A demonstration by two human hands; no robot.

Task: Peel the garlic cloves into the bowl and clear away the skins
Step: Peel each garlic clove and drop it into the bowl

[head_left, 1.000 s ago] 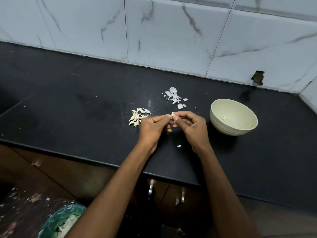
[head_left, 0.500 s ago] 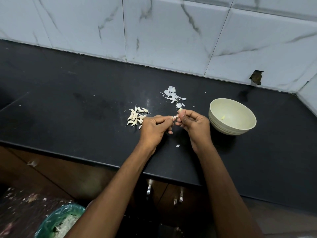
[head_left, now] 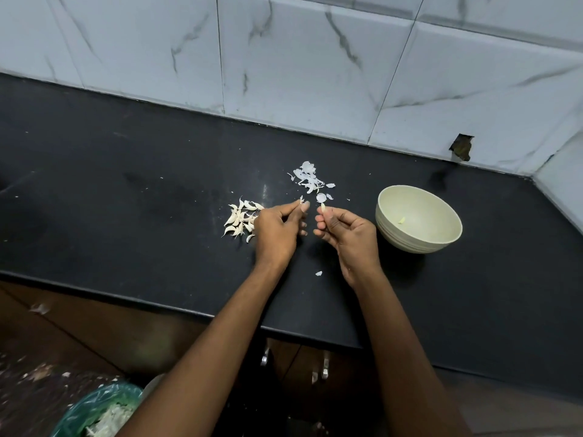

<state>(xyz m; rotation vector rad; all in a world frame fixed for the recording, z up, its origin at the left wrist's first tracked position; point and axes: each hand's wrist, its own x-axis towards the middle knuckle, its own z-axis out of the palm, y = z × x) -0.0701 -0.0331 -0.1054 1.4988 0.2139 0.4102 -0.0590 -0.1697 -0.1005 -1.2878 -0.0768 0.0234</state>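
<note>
Countertop (head_left: 126, 190), black and dusty, runs under a marble-patterned tile wall (head_left: 299, 64); one tile has a broken hole (head_left: 461, 147) near the right corner. Below the counter edge, brown cabinet fronts (head_left: 126, 329) with metal handles (head_left: 320, 370). At lower left a bin with a green liner (head_left: 94, 408), pale scraps inside.

My two forearms reach in from below, hands apart over the counter with a small gap between them.

Bowl (head_left: 419, 218), pale cream, sits on the counter just right of my right hand. One small yellowish peeled piece (head_left: 402, 220) lies inside it.

My left hand (head_left: 277, 228) has its fingers curled, thumb and forefinger pinching a small white scrap of skin (head_left: 300, 200) at the tips. My right hand (head_left: 348, 233) is also curled, thumb and fingers gripping a garlic clove (head_left: 323, 209) that sticks up from the fingertips.

Pile of unpeeled garlic cloves (head_left: 241, 220) lies on the counter just left of my left hand, partly hidden behind it. Heap of white skins (head_left: 309, 178) lies farther back, beyond both hands, with a few loose flakes trailing toward my right fingertips. One stray skin flake (head_left: 318, 273) lies on the counter between my wrists. Tiny white specks are scattered elsewhere on the black surface; too small to tell what they are.
</note>
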